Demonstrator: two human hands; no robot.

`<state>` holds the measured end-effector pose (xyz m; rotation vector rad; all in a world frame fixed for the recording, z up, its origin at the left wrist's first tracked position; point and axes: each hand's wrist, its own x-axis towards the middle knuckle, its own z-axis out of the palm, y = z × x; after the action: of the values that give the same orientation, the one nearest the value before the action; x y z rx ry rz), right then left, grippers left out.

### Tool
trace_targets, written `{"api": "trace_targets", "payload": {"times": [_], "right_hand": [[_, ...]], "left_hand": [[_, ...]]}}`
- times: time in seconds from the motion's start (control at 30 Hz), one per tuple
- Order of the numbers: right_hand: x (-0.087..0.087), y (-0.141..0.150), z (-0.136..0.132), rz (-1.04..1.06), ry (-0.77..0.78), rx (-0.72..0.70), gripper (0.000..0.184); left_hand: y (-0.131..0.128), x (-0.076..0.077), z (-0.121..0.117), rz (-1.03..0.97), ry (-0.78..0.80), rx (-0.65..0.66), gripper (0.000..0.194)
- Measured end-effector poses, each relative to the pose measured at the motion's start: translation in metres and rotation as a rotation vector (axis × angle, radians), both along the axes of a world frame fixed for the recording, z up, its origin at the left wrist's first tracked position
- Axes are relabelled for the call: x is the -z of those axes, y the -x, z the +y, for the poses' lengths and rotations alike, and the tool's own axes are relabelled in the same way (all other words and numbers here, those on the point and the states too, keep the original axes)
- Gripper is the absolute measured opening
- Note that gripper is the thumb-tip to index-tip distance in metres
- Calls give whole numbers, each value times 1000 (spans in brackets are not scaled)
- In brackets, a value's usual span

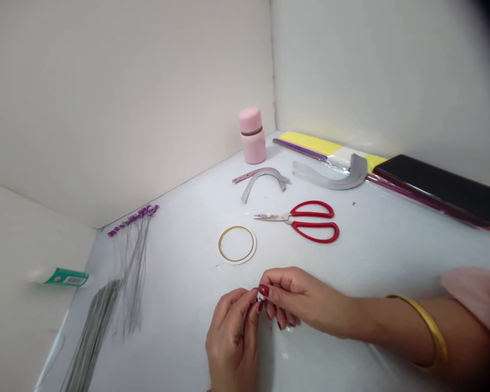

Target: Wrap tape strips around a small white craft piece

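My left hand and my right hand meet low in the middle of the view, fingertips almost touching. Between them is a small white and dark piece, mostly hidden by the fingers, so its kind does not show. Thumb and forefinger of each hand are closed in a pinch on it. Just beyond the hands lies a narrow ring of white tape. Past it, scissors with red handles rest with their blades pointing left.
Purple-tipped wire stems and a bundle of grey wires lie left, near a green-and-white tube. Behind stand or lie a pink bottle, curved strips, a clear curled band, yellow packaging and a black phone.
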<state>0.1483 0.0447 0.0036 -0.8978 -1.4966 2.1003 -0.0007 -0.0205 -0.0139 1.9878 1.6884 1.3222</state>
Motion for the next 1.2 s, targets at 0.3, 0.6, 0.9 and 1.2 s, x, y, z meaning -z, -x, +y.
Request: {"api": "trace_targets", "payload": {"times": [0.3,0.6,0.9,1.2], "right_hand": [[1,-4,-2,-123,-310,20,31],[-1,1,-12,-229,-449,99,26],[-3,0,2,-67,-35,58,34],[-2,2,-3,-50,73,98,34]], "left_hand": [[-9,-1,-2,-85,-5,17,26],[-13,1,-3,-106,7,-38,22],[-7,-12,5,-333,304,115,16],[-11,-8,0,-283,191,38,14]]}}
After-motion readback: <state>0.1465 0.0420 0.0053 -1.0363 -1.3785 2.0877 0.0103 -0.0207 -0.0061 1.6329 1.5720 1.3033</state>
